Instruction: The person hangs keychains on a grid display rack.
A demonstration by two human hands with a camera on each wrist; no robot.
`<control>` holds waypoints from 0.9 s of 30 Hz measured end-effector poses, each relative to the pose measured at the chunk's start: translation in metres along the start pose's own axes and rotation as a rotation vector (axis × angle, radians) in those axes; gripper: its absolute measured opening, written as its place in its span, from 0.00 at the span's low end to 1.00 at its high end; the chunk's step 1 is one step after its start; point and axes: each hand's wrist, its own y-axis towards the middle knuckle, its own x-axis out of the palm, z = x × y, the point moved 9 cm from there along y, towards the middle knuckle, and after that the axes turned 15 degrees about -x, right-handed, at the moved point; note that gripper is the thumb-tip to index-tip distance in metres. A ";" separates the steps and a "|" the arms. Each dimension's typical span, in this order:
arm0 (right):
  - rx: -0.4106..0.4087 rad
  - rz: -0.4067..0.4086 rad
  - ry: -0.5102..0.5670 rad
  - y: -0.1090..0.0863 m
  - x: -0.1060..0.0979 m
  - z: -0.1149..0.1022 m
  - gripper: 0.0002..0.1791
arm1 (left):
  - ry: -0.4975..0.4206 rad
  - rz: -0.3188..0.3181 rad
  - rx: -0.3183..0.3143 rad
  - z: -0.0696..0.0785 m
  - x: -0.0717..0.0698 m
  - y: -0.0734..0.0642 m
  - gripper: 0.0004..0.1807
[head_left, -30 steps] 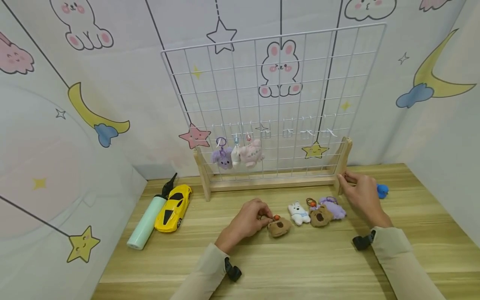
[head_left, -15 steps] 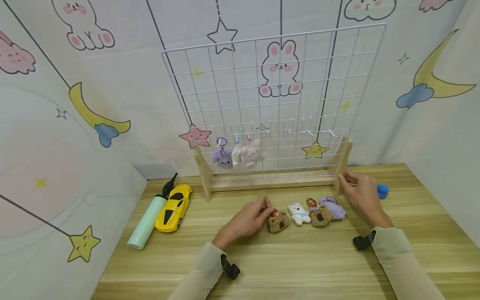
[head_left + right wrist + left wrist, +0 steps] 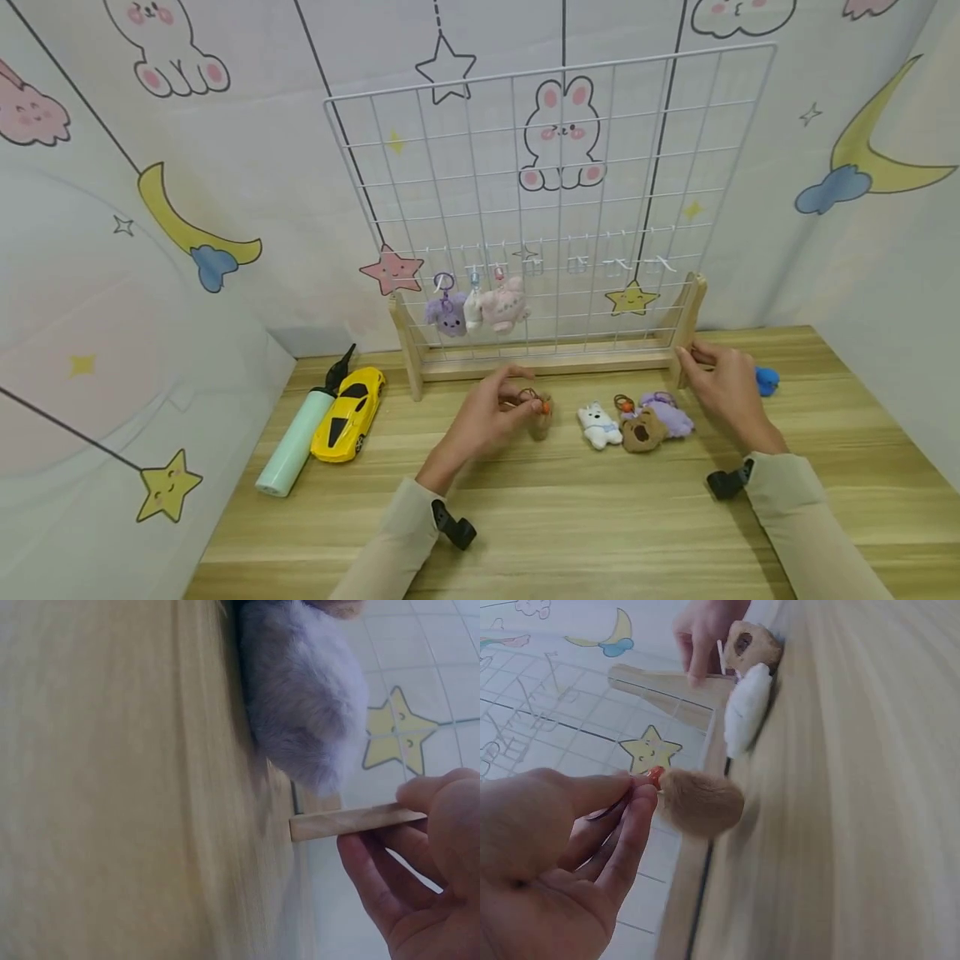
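Note:
My left hand [image 3: 483, 421] pinches the ring end of a brown plush keychain [image 3: 701, 804], right beside its orange bead [image 3: 655, 776]. The plush hangs from the fingertips, close over the table. With thumb and fingers on either side, my right hand [image 3: 726, 392] grips the right wooden leg [image 3: 352, 821] of the grid rack's stand. Between the hands lie a white bear plush [image 3: 599, 426], another brown bear plush [image 3: 642, 432] and a fluffy purple plush [image 3: 672, 417]. On the white wire grid hang a purple plush [image 3: 450, 317], a white one [image 3: 472, 312] and a pink one [image 3: 504, 307].
Several small hooks run in a row across the grid, right of the hung plushes. At the left stand a yellow toy car [image 3: 348, 414] and a mint-green cylinder [image 3: 295, 443] with a black top. A small blue object [image 3: 767, 381] lies behind the right hand.
My left hand has picked the brown plush keychain up from the table by its ring end and moved it slightly left and toward the rack. The right hand stays on the stand's leg.

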 end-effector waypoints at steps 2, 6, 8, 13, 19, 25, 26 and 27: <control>-0.001 0.001 -0.002 0.001 0.000 0.000 0.22 | 0.010 0.028 0.008 0.005 -0.007 -0.001 0.14; 0.000 0.003 -0.006 0.002 0.000 0.000 0.21 | 0.032 0.061 0.049 0.019 -0.018 -0.005 0.07; -0.004 0.003 -0.006 0.002 -0.001 -0.001 0.21 | 0.012 0.072 0.071 0.026 -0.022 -0.006 0.07; -0.013 -0.001 -0.005 0.000 -0.001 -0.001 0.21 | -0.044 0.108 0.118 0.043 -0.030 -0.009 0.09; 0.002 -0.016 0.010 -0.001 0.000 0.001 0.23 | -0.160 0.118 0.033 0.051 -0.031 -0.005 0.09; 0.008 -0.009 -0.005 -0.001 -0.001 0.000 0.22 | -0.313 0.127 0.006 0.061 -0.030 0.002 0.10; 0.009 -0.011 -0.005 -0.001 -0.001 0.000 0.22 | -0.324 0.142 0.015 0.064 -0.031 0.003 0.10; 0.009 -0.013 -0.003 -0.001 0.000 0.000 0.23 | -0.332 0.160 0.028 0.068 -0.032 0.003 0.10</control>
